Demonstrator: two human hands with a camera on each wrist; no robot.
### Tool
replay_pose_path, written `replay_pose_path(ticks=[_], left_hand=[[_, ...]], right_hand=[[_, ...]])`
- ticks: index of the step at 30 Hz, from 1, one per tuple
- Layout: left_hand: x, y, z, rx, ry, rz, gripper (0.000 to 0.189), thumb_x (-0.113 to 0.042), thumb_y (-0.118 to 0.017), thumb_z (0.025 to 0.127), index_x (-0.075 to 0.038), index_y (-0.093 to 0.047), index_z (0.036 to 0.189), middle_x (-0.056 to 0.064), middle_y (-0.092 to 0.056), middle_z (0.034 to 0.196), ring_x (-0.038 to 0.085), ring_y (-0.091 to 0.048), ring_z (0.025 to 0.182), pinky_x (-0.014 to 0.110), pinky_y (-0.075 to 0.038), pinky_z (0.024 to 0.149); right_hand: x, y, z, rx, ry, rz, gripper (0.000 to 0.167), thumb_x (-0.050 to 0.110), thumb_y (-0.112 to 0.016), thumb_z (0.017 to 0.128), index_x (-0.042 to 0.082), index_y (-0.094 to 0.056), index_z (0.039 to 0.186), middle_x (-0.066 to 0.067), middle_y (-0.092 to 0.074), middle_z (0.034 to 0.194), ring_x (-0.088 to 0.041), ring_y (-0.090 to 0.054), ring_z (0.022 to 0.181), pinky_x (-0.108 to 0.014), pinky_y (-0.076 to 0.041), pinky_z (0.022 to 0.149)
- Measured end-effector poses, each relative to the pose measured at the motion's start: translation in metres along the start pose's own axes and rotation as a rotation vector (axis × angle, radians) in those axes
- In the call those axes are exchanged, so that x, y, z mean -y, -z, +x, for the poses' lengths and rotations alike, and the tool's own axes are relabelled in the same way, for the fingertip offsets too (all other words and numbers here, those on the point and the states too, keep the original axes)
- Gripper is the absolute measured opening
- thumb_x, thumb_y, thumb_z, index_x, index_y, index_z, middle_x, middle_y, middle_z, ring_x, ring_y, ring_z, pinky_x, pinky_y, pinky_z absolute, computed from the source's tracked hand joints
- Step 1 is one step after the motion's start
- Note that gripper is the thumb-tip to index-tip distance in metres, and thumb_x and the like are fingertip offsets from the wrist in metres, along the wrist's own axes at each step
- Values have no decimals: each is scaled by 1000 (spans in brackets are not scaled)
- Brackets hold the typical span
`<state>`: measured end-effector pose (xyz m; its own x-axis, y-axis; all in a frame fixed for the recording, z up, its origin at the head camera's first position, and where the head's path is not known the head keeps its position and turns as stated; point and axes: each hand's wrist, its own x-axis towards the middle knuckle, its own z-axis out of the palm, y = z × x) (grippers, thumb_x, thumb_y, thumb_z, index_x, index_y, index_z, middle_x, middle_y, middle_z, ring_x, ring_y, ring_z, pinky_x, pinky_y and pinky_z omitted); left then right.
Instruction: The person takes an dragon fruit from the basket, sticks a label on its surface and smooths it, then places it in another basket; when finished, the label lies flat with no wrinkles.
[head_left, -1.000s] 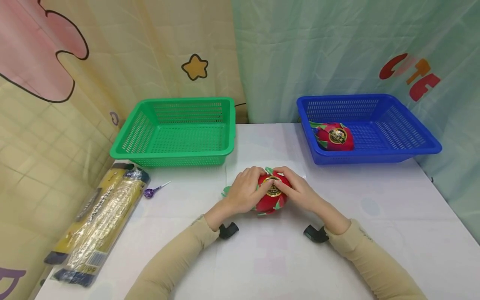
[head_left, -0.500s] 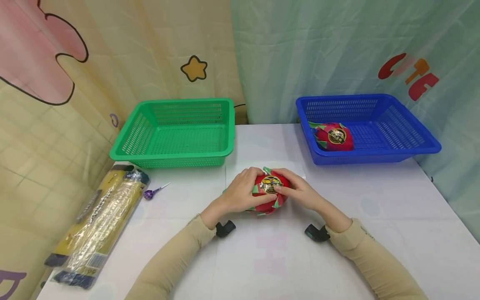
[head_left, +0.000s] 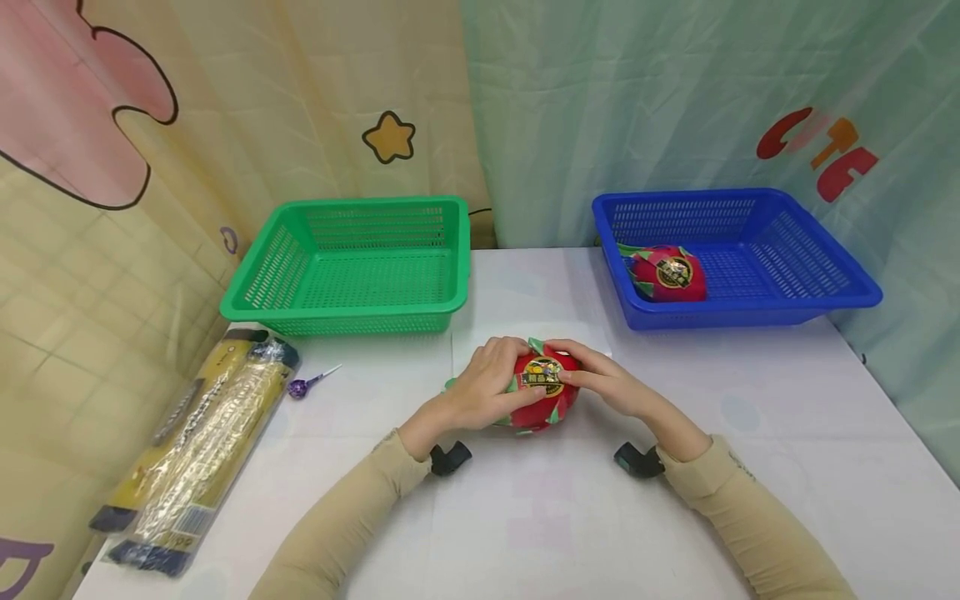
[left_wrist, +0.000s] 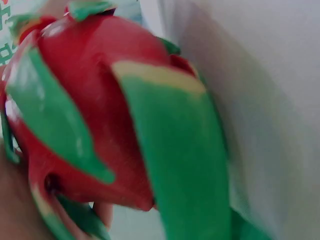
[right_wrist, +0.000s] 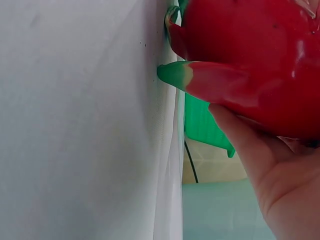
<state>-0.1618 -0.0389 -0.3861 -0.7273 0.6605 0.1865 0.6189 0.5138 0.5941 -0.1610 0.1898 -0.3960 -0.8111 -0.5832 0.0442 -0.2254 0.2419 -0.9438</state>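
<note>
A red dragon fruit (head_left: 551,408) with green-tipped scales sits between both hands on the white table, a round black-and-gold label (head_left: 542,372) facing up. My left hand (head_left: 483,385) grips its left side, the thumb lying across the front below the label. From the right, my right hand (head_left: 606,382) holds it, thumb tip at the label's edge and fingers over the far side. Long green scales and red skin fill the left wrist view's dragon fruit (left_wrist: 100,115). In the right wrist view, fingers (right_wrist: 245,140) lie along the fruit's side.
Behind on the left stands a green basket (head_left: 345,315); a blue basket (head_left: 757,315) at back right holds another labelled dragon fruit (head_left: 667,275). Yellow plastic-wrapped packages (head_left: 202,450) lie along the left edge, beside a purple-wrapped lollipop (head_left: 300,387).
The left thumb has slid down off the label, so more of the label shows. The right thumb has shifted right to the label's edge, and the dragon fruit has turned slightly.
</note>
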Motion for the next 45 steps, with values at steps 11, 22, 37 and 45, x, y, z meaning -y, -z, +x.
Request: replay_pose_path(ticks=[11,22,37,45], left_hand=[[1,5,-1,57,-32,-198,42,-31,-58,85,-9,-44,118,1,-43,126,13,-36,116,35,-38,93],[5,0,5,100,-109,-534,34,-14,-66,88,-7,-59,121,3,-54,124,13,-47,114,31,-45,92],[8,6,47,-284,7,-694,20,-11,-51,97,4,-62,105,18,-63,105,30,-60,96,38,-48,87],[-13,-13,80,-159,55,-572,23,-19,-58,94,-5,-63,111,6,-64,107,12,-57,92,23,-47,79]], right_hand=[[7,7,-4,51,33,-76,63,12,-71,84,16,-39,139,-11,-43,136,-24,-61,99,-34,-52,81],[9,32,-28,163,2,7,62,5,-71,82,5,-41,136,-21,-42,131,-29,-64,91,-39,-54,74],[-6,145,-95,95,405,509,56,-17,-34,91,2,-31,143,-11,-43,139,-20,-45,124,-31,-46,92],[1,191,-105,-355,483,889,43,-18,-33,92,-2,-43,131,-20,-53,122,-31,-58,109,-41,-53,79]])
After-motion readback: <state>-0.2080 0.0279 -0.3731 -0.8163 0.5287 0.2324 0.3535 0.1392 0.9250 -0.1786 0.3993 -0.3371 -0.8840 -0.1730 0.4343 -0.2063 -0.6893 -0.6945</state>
